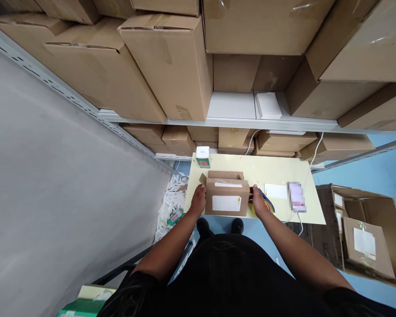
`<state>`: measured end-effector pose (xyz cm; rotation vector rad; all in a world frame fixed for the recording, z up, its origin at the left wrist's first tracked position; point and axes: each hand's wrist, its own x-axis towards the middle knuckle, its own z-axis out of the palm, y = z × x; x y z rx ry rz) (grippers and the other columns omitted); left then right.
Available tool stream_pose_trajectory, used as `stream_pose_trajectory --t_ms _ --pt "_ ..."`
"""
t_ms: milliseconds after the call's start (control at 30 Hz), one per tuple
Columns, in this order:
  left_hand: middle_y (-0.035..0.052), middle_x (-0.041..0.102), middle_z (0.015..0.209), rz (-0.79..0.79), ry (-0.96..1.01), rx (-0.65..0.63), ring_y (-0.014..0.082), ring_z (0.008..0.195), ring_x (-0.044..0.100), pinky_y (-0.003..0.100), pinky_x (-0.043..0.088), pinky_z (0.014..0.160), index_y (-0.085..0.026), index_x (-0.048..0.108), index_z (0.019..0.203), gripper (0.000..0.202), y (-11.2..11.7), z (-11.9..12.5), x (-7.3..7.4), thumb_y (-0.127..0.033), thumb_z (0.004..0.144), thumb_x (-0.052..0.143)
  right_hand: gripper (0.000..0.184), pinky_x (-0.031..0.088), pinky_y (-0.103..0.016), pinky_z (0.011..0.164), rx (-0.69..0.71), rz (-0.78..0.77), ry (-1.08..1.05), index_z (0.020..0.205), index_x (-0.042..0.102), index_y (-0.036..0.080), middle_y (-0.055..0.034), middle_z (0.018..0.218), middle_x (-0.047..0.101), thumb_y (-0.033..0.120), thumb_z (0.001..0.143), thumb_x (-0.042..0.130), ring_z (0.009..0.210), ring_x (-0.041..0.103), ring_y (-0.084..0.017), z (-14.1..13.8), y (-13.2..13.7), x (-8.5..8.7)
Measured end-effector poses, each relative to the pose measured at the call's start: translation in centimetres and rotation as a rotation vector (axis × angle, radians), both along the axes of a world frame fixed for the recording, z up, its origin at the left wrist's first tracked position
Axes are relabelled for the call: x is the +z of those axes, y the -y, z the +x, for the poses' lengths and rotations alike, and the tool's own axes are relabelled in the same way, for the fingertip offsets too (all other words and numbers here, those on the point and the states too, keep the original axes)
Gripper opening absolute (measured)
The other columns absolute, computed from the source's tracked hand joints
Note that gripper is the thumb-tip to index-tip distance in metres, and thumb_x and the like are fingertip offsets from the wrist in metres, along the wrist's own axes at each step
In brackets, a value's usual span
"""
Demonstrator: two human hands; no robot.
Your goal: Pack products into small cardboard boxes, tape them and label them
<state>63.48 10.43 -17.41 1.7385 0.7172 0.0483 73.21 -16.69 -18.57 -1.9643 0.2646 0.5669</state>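
A small cardboard box (pixel 211 209) with white labels on its side is at the front edge of the pale table, tilted towards me. Its left end is gripped by my left hand (pixel 198 201), and a flap stands out above that hand. My right hand (pixel 258 203) presses on the right end, its fingertips partly hidden. Just behind the right hand lies a roll of tape (pixel 269 206) with a blue and yellow rim. A small white and green box (pixel 203 157) stands at the table's back left corner.
White label sheets (pixel 275 191) and a phone (pixel 296 197) with a cable lie on the table (pixel 312 211). Shelves (pixel 231 105) packed with cartons overhang its back. On the right floor stands a large open carton (pixel 389 220) holding a labelled box (pixel 366 244). Paper strips (pixel 166 211) litter the left floor.
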Motion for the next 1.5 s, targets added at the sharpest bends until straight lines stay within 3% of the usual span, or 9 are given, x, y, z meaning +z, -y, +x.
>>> stream_pose_trajectory --t_ms 100,200,400,467,600,833,967,1133,1500 --pt "0.0109 0.073 0.12 -0.039 0.082 0.068 0.0276 0.121 0.063 0.041 0.046 0.108 -0.017 0.068 0.12 0.054 0.5 -1.8 0.4 -0.062 0.096 0.05 0.055 0.051 -0.031 0.066 -0.038 0.188 -0.067 0.101 0.062 0.025 -0.0056 0.094 0.073 0.074 0.09 0.04 0.081 0.067 -0.024 -2.4 1.2 0.8" --pt "0.0119 0.071 0.126 -0.064 0.078 0.147 0.0294 0.128 0.06 0.042 0.043 0.113 -0.017 0.069 0.12 0.051 1.1 -3.2 0.4 -0.057 0.089 0.064 0.043 0.048 -0.029 0.065 -0.007 0.167 -0.031 0.091 0.057 0.026 0.0004 0.081 0.066 0.067 0.08 0.062 0.076 0.062 -0.021 -4.7 1.9 0.8" --pt "0.0123 0.07 0.13 -0.197 0.016 0.335 0.0285 0.128 0.061 0.042 0.044 0.113 -0.018 0.07 0.119 0.047 1.5 -4.0 -0.5 -0.052 0.087 0.065 0.047 0.048 -0.028 0.063 -0.119 0.222 -0.166 0.087 0.052 0.025 -0.0005 0.078 0.062 0.072 0.085 0.048 0.075 0.062 -0.02 -5.9 1.1 1.1" --pt "0.0126 0.073 0.124 -0.241 -0.006 0.345 0.0291 0.122 0.064 0.043 0.047 0.108 -0.016 0.07 0.118 0.047 1.2 -4.3 -0.7 -0.051 0.086 0.064 0.044 0.047 -0.027 0.062 -0.108 0.177 -0.209 0.086 0.049 0.025 0.0006 0.076 0.061 0.068 0.081 0.059 0.073 0.061 -0.019 -5.8 0.8 1.7" --pt "0.0096 0.076 0.107 -0.3 0.01 0.223 0.0296 0.108 0.069 0.041 0.052 0.098 -0.016 0.069 0.12 0.054 0.7 -5.5 -1.1 -0.04 0.072 0.071 0.047 0.049 -0.03 0.068 0.027 -0.005 -0.18 0.093 0.051 0.025 -0.0004 0.085 0.068 0.053 0.068 0.08 0.08 0.065 -0.021 -5.7 0.3 2.8" --pt "0.013 0.075 0.116 -0.386 -0.073 -0.037 0.0313 0.11 0.069 0.043 0.052 0.099 -0.016 0.066 0.125 0.068 0.7 -8.5 -1.2 -0.034 0.062 0.081 0.06 0.051 -0.036 0.085 0.284 -0.228 -0.025 0.12 0.058 0.02 -0.01 0.109 0.073 0.045 0.069 0.079 0.1 0.069 -0.028 -5.2 -0.1 2.3" --pt "0.0171 0.074 0.118 -0.274 -0.065 -0.031 0.0342 0.119 0.066 0.048 0.047 0.108 -0.015 0.066 0.124 0.065 0.9 -8.6 -1.6 -0.045 0.069 0.08 0.045 0.05 -0.037 0.09 0.175 -0.23 0.018 0.111 0.067 0.019 -0.0116 0.105 0.075 0.056 0.089 0.052 0.104 0.069 -0.029 -5.1 0.5 0.6" --pt "0.0186 0.074 0.119 -0.158 -0.015 -0.045 0.0356 0.135 0.056 0.049 0.034 0.121 -0.017 0.07 0.119 0.058 0.8 -8.4 -1.9 -0.054 0.074 0.076 0.056 0.05 -0.039 0.083 0.11 -0.261 0.002 0.075 0.069 0.018 -0.0142 0.082 0.074 0.065 0.09 0.042 0.089 0.069 -0.031 -5.2 0.6 -0.5" --pt "0.0168 0.075 0.119 -0.178 0.044 -0.216 0.0365 0.137 0.055 0.047 0.036 0.119 -0.021 0.073 0.115 0.056 -0.6 -8.7 -1.8 -0.06 0.075 0.072 0.038 0.05 -0.04 0.091 0.148 -0.377 0.098 0.094 0.073 0.017 -0.0156 0.095 0.076 0.047 0.084 0.052 0.099 0.07 -0.032 -5.9 -0.5 0.3"
